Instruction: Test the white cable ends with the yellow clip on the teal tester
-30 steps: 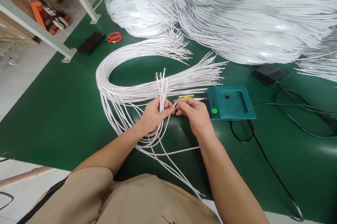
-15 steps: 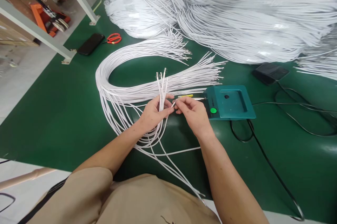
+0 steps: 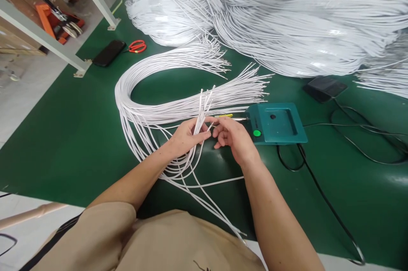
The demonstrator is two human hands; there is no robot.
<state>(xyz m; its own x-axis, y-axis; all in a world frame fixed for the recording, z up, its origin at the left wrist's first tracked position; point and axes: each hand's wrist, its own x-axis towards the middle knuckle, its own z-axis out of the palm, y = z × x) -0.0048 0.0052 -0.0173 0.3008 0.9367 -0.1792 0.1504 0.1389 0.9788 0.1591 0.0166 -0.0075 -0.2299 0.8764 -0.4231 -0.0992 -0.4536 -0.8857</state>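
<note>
My left hand (image 3: 188,136) is closed around several white cables (image 3: 200,114), whose ends point up past the fingers. One more cable end pokes out between its thumb and index finger, towards the right. My right hand (image 3: 232,137) is close beside it, fingers apart and loosely bent, its index finger stretched across to that single cable end; whether they touch I cannot tell. A teal box with a green button (image 3: 277,123) sits just right of my right hand. From the held cables, loops hang down to a curved bundle of white cables (image 3: 127,88) on the green table.
Large heaps of white cable (image 3: 296,29) cover the back of the table. A black phone (image 3: 110,53) and red-handled scissors (image 3: 137,46) lie at the back left. A black box (image 3: 325,88) with a cord and black leads (image 3: 321,194) occupy the right side. Metal posts (image 3: 47,35) stand at the left edge.
The cable ends in my left hand have tilted to the right. My right hand's fingers have gone from a pinch at the single cable end to spread apart.
</note>
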